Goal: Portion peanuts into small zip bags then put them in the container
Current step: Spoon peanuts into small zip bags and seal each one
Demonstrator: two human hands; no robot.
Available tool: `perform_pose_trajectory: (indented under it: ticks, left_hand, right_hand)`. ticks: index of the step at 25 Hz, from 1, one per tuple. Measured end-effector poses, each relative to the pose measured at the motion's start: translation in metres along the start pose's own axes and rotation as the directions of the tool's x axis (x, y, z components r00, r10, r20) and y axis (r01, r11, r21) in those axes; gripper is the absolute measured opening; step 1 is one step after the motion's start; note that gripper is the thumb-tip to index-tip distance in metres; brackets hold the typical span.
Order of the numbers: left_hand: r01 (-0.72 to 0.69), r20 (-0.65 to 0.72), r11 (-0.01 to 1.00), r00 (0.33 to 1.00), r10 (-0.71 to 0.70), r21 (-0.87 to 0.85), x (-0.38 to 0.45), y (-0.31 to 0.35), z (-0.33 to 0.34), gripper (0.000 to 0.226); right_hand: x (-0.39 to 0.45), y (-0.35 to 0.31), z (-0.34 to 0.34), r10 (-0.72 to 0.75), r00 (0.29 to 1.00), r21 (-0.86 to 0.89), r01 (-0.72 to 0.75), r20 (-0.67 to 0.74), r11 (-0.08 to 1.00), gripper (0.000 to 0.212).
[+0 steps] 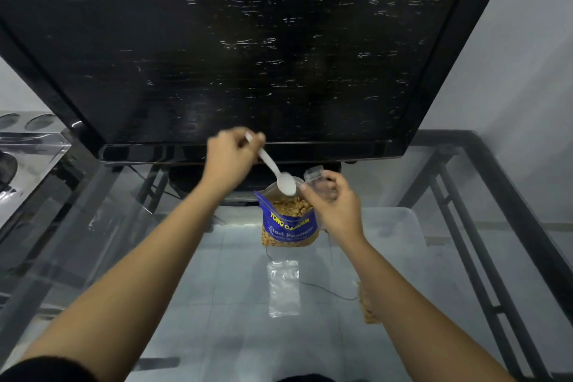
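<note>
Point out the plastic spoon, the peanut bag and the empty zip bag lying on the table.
white plastic spoon [286, 184], head view, on its bowl.
blue peanut bag [290, 225], head view, on its printed front.
empty zip bag [284, 288], head view, on its middle.

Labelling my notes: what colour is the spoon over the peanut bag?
White plastic spoon, seen in the head view, held in the left hand.

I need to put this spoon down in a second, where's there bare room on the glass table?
The glass left of the empty zip bag, under the left arm, is bare. The centre is crowded: peanut bag, empty zip bag, and a filled bag by the right arm. The left hand holds the spoon.
</note>
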State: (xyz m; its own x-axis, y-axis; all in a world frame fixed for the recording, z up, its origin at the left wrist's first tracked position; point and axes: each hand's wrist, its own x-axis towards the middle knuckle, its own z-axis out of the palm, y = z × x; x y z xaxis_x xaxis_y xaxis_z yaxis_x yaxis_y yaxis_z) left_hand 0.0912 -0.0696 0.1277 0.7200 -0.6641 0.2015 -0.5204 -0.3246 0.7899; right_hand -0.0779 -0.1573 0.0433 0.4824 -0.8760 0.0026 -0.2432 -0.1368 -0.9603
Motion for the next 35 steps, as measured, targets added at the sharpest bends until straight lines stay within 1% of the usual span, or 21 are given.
perform_pose_trajectory:
  ticks: [2, 3, 4, 5, 6, 7, 8, 11, 15, 18, 20, 22, 25, 27, 30, 32, 35]
  left_hand:
    - [-0.057, 0.243, 0.995, 0.969, 0.035, 0.087, -0.021, -0.023, 0.026, 0.018]
    - [-0.051, 0.287, 0.993, 0.958, 0.019, 0.103, -0.028, -0.032, 0.036, 0.019]
    - [0.018, 0.266, 0.996, 0.963, -0.04, 0.085, -0.032, -0.039, 0.044, 0.02]
    - [0.136, 0.205, 0.99, 0.969, -0.14, 0.032, -0.032, -0.042, 0.05, 0.02]
    - [0.256, 0.142, 0.966, 0.958, -0.248, -0.04, -0.03, -0.044, 0.053, 0.021]
    - [0.345, 0.111, 0.933, 0.936, -0.334, -0.1, -0.028, -0.042, 0.056, 0.022]
    - [0.397, 0.107, 0.908, 0.917, -0.385, -0.133, -0.027, -0.04, 0.059, 0.024]
    - [0.483, 0.132, 0.852, 0.875, -0.465, -0.203, -0.027, -0.037, 0.062, 0.021]
    - [0.587, 0.222, 0.782, 0.808, -0.546, -0.209, -0.024, -0.042, 0.06, 0.02]
    - [0.637, 0.196, 0.713, 0.77, -0.608, -0.293, -0.02, -0.046, 0.058, 0.019]
    - [0.668, 0.211, 0.657, 0.74, -0.639, -0.35, -0.018, -0.05, 0.057, 0.019]
    - [0.695, 0.234, 0.6, 0.708, -0.666, -0.395, -0.017, -0.054, 0.054, 0.018]
    - [0.707, 0.243, 0.543, 0.684, -0.688, -0.454, -0.014, -0.062, 0.047, 0.017]
    - [0.71, 0.25, 0.524, 0.677, -0.692, -0.471, -0.013, -0.068, 0.042, 0.017]
    - [0.705, 0.226, 0.503, 0.667, -0.71, -0.499, -0.011, -0.073, 0.033, 0.017]
    - [0.686, 0.196, 0.499, 0.671, -0.715, -0.53, -0.008, -0.071, 0.026, 0.016]
    - [0.642, 0.178, 0.517, 0.708, -0.683, -0.566, -0.002, -0.063, 0.015, 0.014]
  right_hand:
    - [0.0, 0.007, -0.005, 0.041, 0.999, -0.03, -0.041, 0.011, 0.999, 0.053]
    - [0.0, 0.01, -0.006, 0.066, 0.997, -0.034, -0.065, 0.031, 0.997, 0.053]
    - [-0.001, 0.012, -0.007, 0.089, 0.994, -0.029, -0.087, 0.061, 0.996, 0.053]
    - [-0.003, 0.014, -0.008, 0.103, 0.99, -0.019, -0.102, 0.092, 0.995, 0.051]
    - [-0.004, 0.015, -0.008, 0.11, 0.988, -0.007, -0.11, 0.113, 0.994, 0.05]
    - [-0.005, 0.015, -0.009, 0.115, 0.985, 0.005, -0.117, 0.126, 0.993, 0.049]
    - [-0.005, 0.016, -0.01, 0.12, 0.983, 0.016, -0.123, 0.136, 0.992, 0.048]
    - [-0.005, 0.015, -0.013, 0.142, 0.975, 0.047, -0.152, 0.169, 0.987, 0.048]
    - [-0.005, 0.015, -0.016, 0.173, 0.965, 0.066, -0.189, 0.195, 0.98, 0.051]
    - [-0.004, 0.014, -0.019, 0.172, 0.962, 0.066, -0.19, 0.212, 0.98, 0.049]
    - [-0.004, 0.013, -0.021, 0.171, 0.957, 0.072, -0.193, 0.234, 0.979, 0.048]
    - [-0.004, 0.012, -0.023, 0.155, 0.962, 0.058, -0.172, 0.225, 0.983, 0.049]
    - [-0.001, 0.008, -0.027, 0.104, 0.98, -0.052, -0.096, 0.168, 0.994, 0.05]
    - [0.002, 0.005, -0.03, 0.043, 0.988, -0.192, -0.014, 0.149, 0.981, 0.053]
    - [0.005, -0.002, -0.03, -0.05, 0.983, -0.42, 0.12, 0.175, 0.9, 0.056]
    - [0.007, -0.007, -0.026, -0.068, 0.975, -0.504, 0.168, 0.21, 0.847, 0.056]
    - [0.009, -0.011, -0.019, -0.059, 0.966, -0.573, 0.197, 0.25, 0.796, 0.057]
